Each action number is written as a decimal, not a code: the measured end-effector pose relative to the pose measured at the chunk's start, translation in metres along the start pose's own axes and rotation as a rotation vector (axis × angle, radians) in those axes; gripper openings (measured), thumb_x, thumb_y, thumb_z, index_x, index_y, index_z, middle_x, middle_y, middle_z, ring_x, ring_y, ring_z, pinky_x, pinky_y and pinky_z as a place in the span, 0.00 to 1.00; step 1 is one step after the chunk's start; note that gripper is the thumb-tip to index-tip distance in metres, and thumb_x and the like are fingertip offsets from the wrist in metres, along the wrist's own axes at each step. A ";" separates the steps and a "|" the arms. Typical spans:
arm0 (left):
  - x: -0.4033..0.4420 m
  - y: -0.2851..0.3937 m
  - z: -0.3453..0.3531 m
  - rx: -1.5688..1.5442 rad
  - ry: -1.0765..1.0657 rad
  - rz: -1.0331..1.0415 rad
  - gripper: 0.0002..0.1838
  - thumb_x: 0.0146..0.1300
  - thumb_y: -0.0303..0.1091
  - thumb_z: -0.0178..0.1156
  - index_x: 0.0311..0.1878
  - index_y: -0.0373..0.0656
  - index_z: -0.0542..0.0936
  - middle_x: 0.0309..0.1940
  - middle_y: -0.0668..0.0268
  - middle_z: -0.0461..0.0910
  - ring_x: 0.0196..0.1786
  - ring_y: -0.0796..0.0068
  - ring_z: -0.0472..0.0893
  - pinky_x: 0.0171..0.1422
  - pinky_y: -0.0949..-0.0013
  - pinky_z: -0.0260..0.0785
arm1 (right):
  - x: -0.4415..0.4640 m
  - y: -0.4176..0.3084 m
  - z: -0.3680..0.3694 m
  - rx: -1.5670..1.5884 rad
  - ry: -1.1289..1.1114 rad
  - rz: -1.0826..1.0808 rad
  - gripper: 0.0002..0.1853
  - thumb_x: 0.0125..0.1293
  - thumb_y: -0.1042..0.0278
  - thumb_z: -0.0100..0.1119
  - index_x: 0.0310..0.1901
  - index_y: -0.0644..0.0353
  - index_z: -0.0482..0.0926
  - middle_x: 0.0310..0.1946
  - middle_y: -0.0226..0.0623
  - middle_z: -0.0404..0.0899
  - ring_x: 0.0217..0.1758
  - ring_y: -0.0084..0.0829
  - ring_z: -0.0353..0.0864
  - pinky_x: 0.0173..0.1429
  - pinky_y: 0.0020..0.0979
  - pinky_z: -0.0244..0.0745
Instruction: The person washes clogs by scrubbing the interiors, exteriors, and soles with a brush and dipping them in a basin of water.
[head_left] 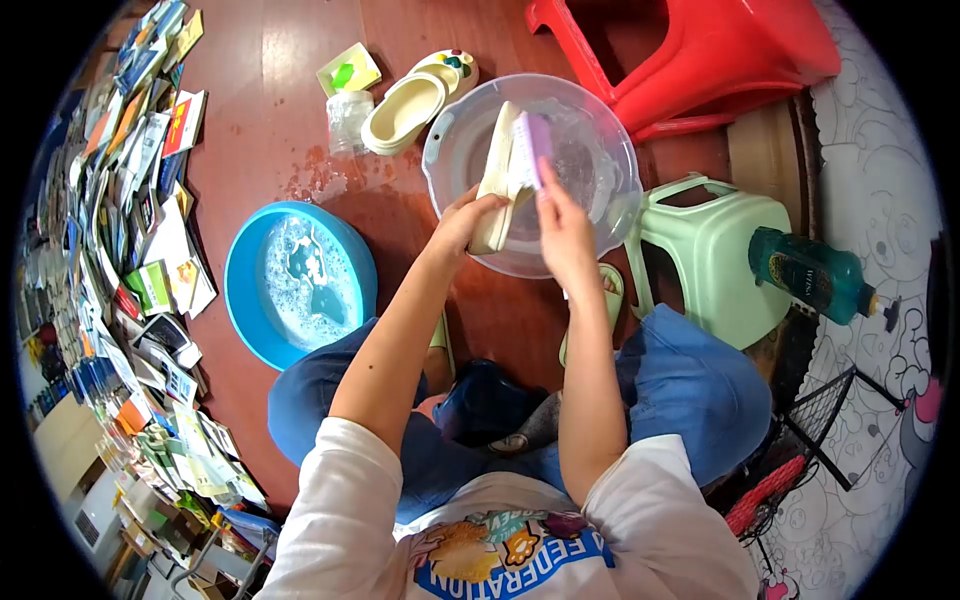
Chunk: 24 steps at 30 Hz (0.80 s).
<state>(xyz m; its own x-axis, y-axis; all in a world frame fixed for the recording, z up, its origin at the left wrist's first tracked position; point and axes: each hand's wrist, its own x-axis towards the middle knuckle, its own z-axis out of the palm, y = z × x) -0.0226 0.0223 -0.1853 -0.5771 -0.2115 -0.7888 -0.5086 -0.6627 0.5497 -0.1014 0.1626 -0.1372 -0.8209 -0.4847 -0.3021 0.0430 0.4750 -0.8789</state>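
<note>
Over a clear plastic basin (610,215) I hold a cream clog (490,215) on its side, my left hand (467,217) closed round its near end. My right hand (567,235) grips a purple scrub brush (536,143), whose pale bristles face the clog and seem to touch it. Water with some suds shows inside the basin. Just left of the basin, another cream clog (405,113) with colourful charms on its toe rests on the floor.
A blue basin (367,270) of soapy water stands left, near my knee. Right are a light green stool (715,220), a green bottle (810,270) and a red stool (690,70). Many books (150,250) line the left. A clear jar (349,120) stands beside the loose clog.
</note>
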 end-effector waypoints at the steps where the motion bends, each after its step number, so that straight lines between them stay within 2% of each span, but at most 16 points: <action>1: 0.002 -0.004 -0.002 -0.001 -0.005 0.005 0.36 0.53 0.40 0.67 0.65 0.35 0.73 0.49 0.62 0.82 0.45 0.72 0.81 0.51 0.69 0.72 | -0.001 -0.002 0.004 -0.179 -0.085 0.051 0.23 0.76 0.60 0.48 0.71 0.42 0.68 0.59 0.53 0.76 0.63 0.48 0.77 0.63 0.37 0.71; 3: 0.009 -0.015 -0.011 0.132 0.056 0.084 0.40 0.51 0.38 0.69 0.68 0.35 0.71 0.51 0.59 0.81 0.48 0.72 0.81 0.54 0.69 0.71 | 0.011 -0.014 0.010 -0.466 -0.089 0.080 0.23 0.75 0.61 0.47 0.70 0.44 0.68 0.51 0.55 0.80 0.54 0.56 0.80 0.57 0.45 0.74; 4: 0.001 -0.014 -0.014 0.133 0.057 0.090 0.40 0.51 0.38 0.69 0.68 0.35 0.71 0.51 0.59 0.81 0.48 0.72 0.81 0.54 0.69 0.71 | 0.027 -0.014 0.012 -0.464 -0.087 0.074 0.23 0.75 0.61 0.47 0.70 0.44 0.68 0.51 0.55 0.80 0.54 0.56 0.80 0.57 0.45 0.74; 6: -0.021 -0.010 -0.015 0.240 0.115 0.084 0.41 0.49 0.36 0.70 0.69 0.35 0.71 0.52 0.57 0.81 0.49 0.71 0.81 0.56 0.69 0.71 | 0.055 -0.010 0.016 -0.573 0.063 0.131 0.23 0.73 0.61 0.46 0.69 0.46 0.69 0.43 0.58 0.81 0.48 0.61 0.80 0.52 0.52 0.74; 9: -0.044 0.003 -0.009 0.107 0.088 0.043 0.40 0.49 0.36 0.70 0.68 0.33 0.71 0.50 0.58 0.82 0.49 0.71 0.81 0.56 0.69 0.71 | 0.045 -0.005 0.017 -0.457 0.009 0.015 0.24 0.73 0.61 0.47 0.69 0.47 0.68 0.42 0.58 0.81 0.46 0.59 0.81 0.51 0.52 0.74; 11: -0.043 0.010 -0.020 0.115 0.076 0.039 0.40 0.50 0.36 0.69 0.68 0.35 0.71 0.48 0.59 0.82 0.47 0.71 0.81 0.53 0.69 0.73 | -0.004 -0.027 0.020 -0.491 -0.088 0.000 0.24 0.73 0.60 0.48 0.70 0.41 0.66 0.39 0.58 0.82 0.44 0.59 0.81 0.50 0.54 0.74; 13: -0.052 0.017 -0.014 0.163 0.043 0.125 0.29 0.56 0.39 0.66 0.60 0.35 0.77 0.40 0.63 0.82 0.38 0.74 0.81 0.38 0.70 0.73 | -0.028 -0.046 0.018 -0.551 -0.095 -0.030 0.23 0.74 0.61 0.44 0.70 0.49 0.66 0.34 0.60 0.82 0.40 0.61 0.83 0.47 0.57 0.76; 14: -0.059 0.018 -0.009 0.183 0.026 0.097 0.29 0.56 0.38 0.66 0.60 0.34 0.77 0.41 0.63 0.82 0.37 0.75 0.81 0.37 0.71 0.74 | -0.016 -0.043 0.014 -0.566 -0.031 -0.031 0.24 0.75 0.59 0.42 0.70 0.50 0.65 0.37 0.62 0.82 0.41 0.61 0.83 0.47 0.57 0.77; 15: -0.062 0.014 -0.008 0.197 0.020 0.095 0.29 0.56 0.38 0.66 0.60 0.34 0.77 0.41 0.63 0.82 0.37 0.75 0.81 0.37 0.71 0.74 | 0.007 -0.035 0.010 -0.586 -0.063 0.034 0.24 0.76 0.58 0.39 0.70 0.51 0.64 0.41 0.61 0.82 0.42 0.59 0.84 0.48 0.56 0.77; 17: -0.063 0.004 -0.009 0.238 -0.010 0.147 0.30 0.57 0.38 0.65 0.62 0.35 0.76 0.41 0.64 0.82 0.36 0.75 0.81 0.37 0.71 0.75 | 0.052 -0.014 0.007 -0.489 0.167 0.097 0.23 0.74 0.57 0.43 0.69 0.43 0.67 0.38 0.57 0.82 0.44 0.60 0.81 0.50 0.55 0.76; 19: -0.060 0.003 -0.011 0.257 0.004 0.165 0.28 0.57 0.38 0.65 0.60 0.34 0.76 0.41 0.64 0.82 0.35 0.74 0.81 0.37 0.70 0.76 | 0.050 -0.013 0.004 -0.470 0.139 0.069 0.24 0.74 0.58 0.44 0.70 0.46 0.67 0.38 0.58 0.82 0.44 0.60 0.82 0.49 0.56 0.76; 21: -0.054 0.006 -0.019 0.097 0.016 0.063 0.28 0.54 0.37 0.66 0.58 0.35 0.79 0.41 0.61 0.83 0.37 0.74 0.81 0.37 0.71 0.74 | 0.002 -0.033 0.013 -0.443 -0.057 0.035 0.25 0.74 0.59 0.45 0.71 0.48 0.65 0.38 0.60 0.82 0.44 0.61 0.82 0.49 0.56 0.75; 22: -0.058 0.010 -0.015 0.151 0.037 0.085 0.24 0.55 0.38 0.65 0.54 0.34 0.80 0.40 0.61 0.83 0.35 0.74 0.81 0.35 0.72 0.73 | -0.019 -0.043 0.016 -0.435 -0.083 0.027 0.25 0.73 0.59 0.46 0.71 0.47 0.65 0.37 0.61 0.81 0.43 0.61 0.82 0.50 0.57 0.75; 24: -0.056 0.007 -0.017 0.179 -0.006 0.062 0.25 0.55 0.38 0.66 0.54 0.34 0.80 0.40 0.61 0.83 0.35 0.74 0.81 0.35 0.72 0.73 | -0.016 -0.034 0.018 -0.462 -0.001 0.072 0.24 0.74 0.59 0.44 0.69 0.46 0.68 0.38 0.60 0.82 0.42 0.60 0.82 0.49 0.55 0.76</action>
<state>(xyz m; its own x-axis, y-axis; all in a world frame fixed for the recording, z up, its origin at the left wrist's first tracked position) 0.0174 0.0177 -0.1420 -0.6143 -0.2434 -0.7506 -0.5774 -0.5097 0.6379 -0.0790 0.1407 -0.1090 -0.8247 -0.4391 -0.3564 -0.1587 0.7845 -0.5994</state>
